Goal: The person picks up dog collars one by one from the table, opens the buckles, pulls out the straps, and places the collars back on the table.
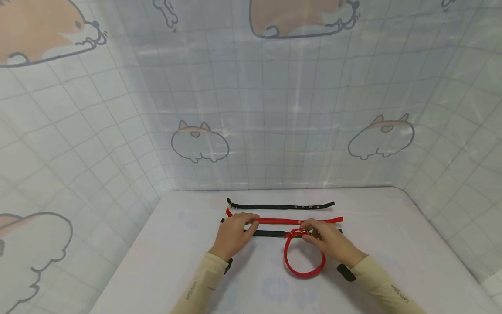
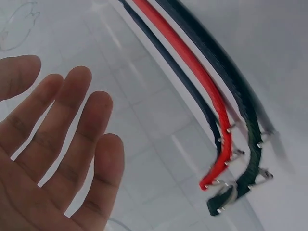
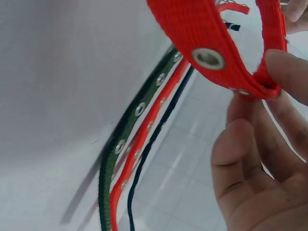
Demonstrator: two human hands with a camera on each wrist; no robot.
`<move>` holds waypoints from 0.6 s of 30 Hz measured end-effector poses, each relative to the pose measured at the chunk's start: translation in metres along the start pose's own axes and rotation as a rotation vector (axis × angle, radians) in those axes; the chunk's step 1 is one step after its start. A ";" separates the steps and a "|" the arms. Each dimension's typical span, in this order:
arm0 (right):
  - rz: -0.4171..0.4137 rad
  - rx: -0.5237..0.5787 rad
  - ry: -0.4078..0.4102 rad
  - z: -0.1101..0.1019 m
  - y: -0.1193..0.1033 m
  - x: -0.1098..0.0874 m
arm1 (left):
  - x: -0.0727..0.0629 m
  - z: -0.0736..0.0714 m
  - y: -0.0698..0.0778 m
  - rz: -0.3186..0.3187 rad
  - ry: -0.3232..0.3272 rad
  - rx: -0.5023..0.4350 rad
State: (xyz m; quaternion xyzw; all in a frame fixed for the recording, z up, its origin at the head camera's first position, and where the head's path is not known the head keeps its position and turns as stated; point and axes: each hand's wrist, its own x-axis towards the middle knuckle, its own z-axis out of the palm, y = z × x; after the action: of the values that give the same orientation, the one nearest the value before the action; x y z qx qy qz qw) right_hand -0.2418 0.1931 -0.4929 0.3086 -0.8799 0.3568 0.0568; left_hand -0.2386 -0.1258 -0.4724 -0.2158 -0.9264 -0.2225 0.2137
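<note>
My right hand [image 1: 332, 240] pinches a red collar [image 1: 306, 275] by its upper edge. The collar is fastened into a loop; in the right wrist view its band [image 3: 187, 24] shows metal eyelets, with the thumb and a finger on it. My left hand [image 2: 62, 149] has its fingers extended and holds nothing in the left wrist view. In the head view it is above the left part of three laid-out collars: a dark one [image 1: 270, 206] at the back, a red one [image 1: 274, 221] in the middle and a dark green one [image 1: 268, 233] in front.
The collars lie roughly parallel across a white table surface [image 1: 157, 261], buckle ends to the left, eyelets to the right. Behind the table rises a gridded curtain [image 1: 290, 104] with cartoon dogs, and similar panels stand at both sides.
</note>
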 end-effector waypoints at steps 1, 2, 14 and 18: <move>0.002 0.003 0.014 -0.001 -0.002 0.001 | 0.001 0.001 0.002 0.004 -0.003 -0.002; 0.005 0.008 0.030 -0.001 -0.004 0.002 | 0.001 0.001 0.004 0.006 -0.006 -0.005; -0.022 0.099 0.172 0.000 -0.023 0.010 | 0.010 0.012 0.024 0.124 -0.051 -0.131; -0.059 0.138 0.156 0.004 -0.027 0.013 | 0.012 0.016 0.031 0.200 -0.050 -0.196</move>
State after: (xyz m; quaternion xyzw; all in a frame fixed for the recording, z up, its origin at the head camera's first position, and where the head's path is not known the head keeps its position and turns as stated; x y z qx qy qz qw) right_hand -0.2359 0.1691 -0.4755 0.3089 -0.8365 0.4379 0.1144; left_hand -0.2379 -0.0895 -0.4697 -0.3326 -0.8791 -0.2841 0.1894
